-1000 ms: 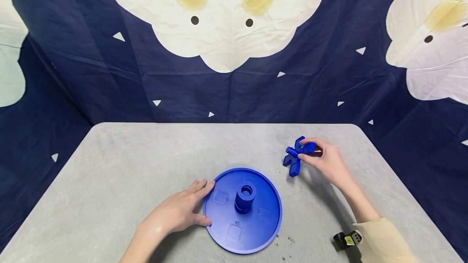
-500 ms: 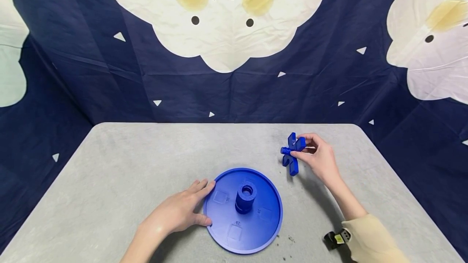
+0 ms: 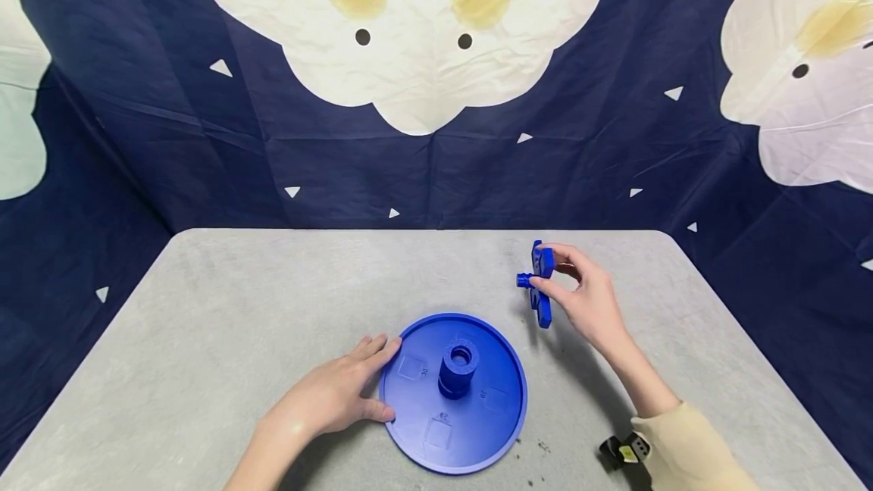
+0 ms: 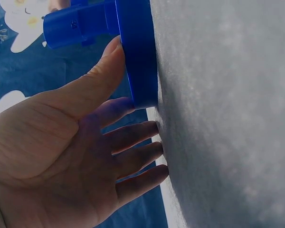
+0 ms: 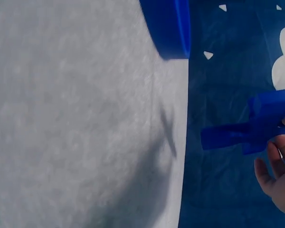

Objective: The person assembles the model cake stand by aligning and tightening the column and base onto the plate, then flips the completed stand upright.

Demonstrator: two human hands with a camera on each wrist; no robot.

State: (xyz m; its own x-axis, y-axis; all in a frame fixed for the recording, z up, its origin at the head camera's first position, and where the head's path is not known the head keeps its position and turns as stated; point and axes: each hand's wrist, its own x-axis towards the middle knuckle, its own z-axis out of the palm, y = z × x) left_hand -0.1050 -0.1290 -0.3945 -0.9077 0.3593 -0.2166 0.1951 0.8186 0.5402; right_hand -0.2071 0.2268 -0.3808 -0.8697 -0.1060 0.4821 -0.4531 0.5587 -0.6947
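A round blue tray (image 3: 474, 430) with a raised rim lies on the table, a hollow upright post (image 3: 455, 377) at its centre. My left hand (image 3: 330, 392) rests at the tray's left edge. In the left wrist view the thumb of my left hand (image 4: 76, 137) touches the tray's side (image 4: 140, 57), and its fingers reach straight to the table. Right of and behind the tray, my right hand (image 3: 589, 298) pinches a blue four-armed cross-shaped part (image 3: 543, 298). That part is held edge-on above the table, its short ridged stem (image 3: 524, 279) pointing left toward the post's side.
The grey table (image 3: 273, 286) ends at a dark blue curtain (image 3: 341, 165) printed with clouds. Dark crumbs (image 3: 543, 446) lie right of the tray. A small black device with a yellow label (image 3: 621, 451) is at my right sleeve (image 3: 689, 445).
My right hand has moved left and slightly away from me with the cross-shaped part, turning it until it is seen edge-on and its stem points left. The left hand and tray have stayed put.
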